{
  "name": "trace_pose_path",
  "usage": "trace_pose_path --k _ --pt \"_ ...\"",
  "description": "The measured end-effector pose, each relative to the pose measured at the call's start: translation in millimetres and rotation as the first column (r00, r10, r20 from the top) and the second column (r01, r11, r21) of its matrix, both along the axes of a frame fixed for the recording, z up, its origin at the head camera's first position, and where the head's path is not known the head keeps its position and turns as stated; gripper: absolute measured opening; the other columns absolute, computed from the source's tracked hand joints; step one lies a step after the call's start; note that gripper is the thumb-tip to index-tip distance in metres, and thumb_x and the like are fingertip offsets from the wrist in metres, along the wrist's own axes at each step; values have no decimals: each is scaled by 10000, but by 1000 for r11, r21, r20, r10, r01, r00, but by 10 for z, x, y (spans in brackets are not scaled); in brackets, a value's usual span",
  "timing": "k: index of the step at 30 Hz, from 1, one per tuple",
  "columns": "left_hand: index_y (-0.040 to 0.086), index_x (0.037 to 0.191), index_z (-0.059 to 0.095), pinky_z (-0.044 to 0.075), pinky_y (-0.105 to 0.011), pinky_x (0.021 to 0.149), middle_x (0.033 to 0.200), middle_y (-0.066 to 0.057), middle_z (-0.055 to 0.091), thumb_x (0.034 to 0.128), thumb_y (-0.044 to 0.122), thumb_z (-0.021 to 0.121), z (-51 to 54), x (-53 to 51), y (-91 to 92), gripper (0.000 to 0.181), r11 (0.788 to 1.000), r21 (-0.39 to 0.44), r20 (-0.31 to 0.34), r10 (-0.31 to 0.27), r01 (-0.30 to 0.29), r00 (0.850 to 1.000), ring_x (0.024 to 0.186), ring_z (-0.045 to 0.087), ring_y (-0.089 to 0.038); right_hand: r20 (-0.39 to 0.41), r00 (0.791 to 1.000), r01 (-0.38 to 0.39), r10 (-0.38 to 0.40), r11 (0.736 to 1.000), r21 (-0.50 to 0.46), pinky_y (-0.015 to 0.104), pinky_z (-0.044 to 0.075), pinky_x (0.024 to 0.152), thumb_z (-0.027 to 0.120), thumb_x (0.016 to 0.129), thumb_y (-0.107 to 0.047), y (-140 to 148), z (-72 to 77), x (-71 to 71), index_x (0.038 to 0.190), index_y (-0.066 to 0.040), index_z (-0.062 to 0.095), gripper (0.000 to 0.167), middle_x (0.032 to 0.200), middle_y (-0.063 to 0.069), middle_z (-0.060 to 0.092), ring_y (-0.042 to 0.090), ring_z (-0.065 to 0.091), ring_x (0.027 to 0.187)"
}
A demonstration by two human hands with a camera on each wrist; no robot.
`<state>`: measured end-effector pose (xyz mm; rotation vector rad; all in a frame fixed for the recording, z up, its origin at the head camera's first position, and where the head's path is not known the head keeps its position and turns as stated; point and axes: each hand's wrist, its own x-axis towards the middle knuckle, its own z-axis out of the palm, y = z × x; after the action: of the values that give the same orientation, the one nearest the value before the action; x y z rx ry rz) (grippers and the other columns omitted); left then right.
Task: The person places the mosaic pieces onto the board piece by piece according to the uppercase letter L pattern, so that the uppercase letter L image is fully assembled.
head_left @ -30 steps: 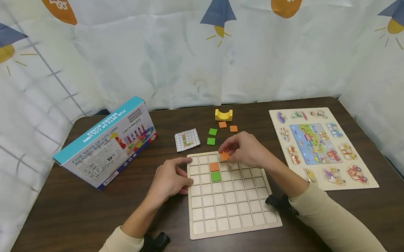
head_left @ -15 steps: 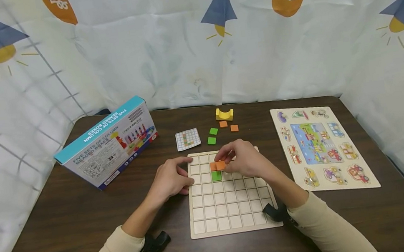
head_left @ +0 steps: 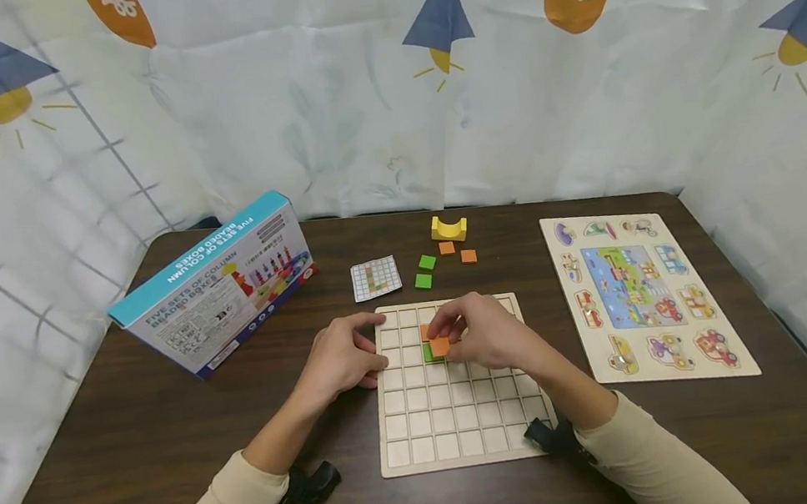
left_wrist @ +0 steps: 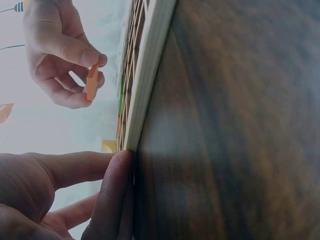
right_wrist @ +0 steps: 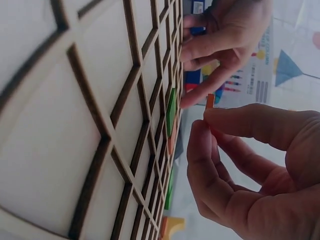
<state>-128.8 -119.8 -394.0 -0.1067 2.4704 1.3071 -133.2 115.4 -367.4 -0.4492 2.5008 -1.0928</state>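
My right hand (head_left: 485, 333) pinches an orange square tile (head_left: 439, 347) between thumb and fingertips, above the wooden grid board (head_left: 465, 421). In the right wrist view the pinched tile (right_wrist: 210, 101) stands apart from the grid. Below it a green tile (head_left: 427, 353) sits in a cell, partly covered. Another orange tile (head_left: 424, 333) sits in the cell behind that one and is mostly hidden. At the board's left edge my left hand (head_left: 340, 354) rests with thumb and finger touching the rim; the left wrist view shows its fingertips against the board's side (left_wrist: 145, 95).
Behind the board lie two green tiles (head_left: 427, 262), two orange tiles (head_left: 468, 257) and a yellow arch block (head_left: 449, 230). A small pattern card (head_left: 376, 278) lies left of them. A cardboard box (head_left: 215, 288) stands at left, a picture puzzle board (head_left: 658, 355) at right.
My right hand has brought the orange tile from the board's back edge toward the front left, over the green tile. The left hand stays at the board's edge.
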Motion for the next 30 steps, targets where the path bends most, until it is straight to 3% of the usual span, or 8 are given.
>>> trace_pose_path --k 8,30 --pt "126 1386 655 641 -329 518 915 -144 656 784 -28 849 -12 -12 3 651 1000 -3 -3 -10 10 1000 540 685 -170 24 1000 -20 19 1000 15 268 520 657 759 734 118 -22 -30 41 953 -127 756 328 876 4 669 159 600 806" --pt "128 1385 654 645 -327 525 937 -148 643 793 -31 838 -2 -3 -1 641 1000 -2 -2 1 -1 1000 544 687 -159 8 995 -95 95 991 91 239 554 699 845 718 82 -99 -105 86 911 -87 758 272 832 21 692 126 609 772"
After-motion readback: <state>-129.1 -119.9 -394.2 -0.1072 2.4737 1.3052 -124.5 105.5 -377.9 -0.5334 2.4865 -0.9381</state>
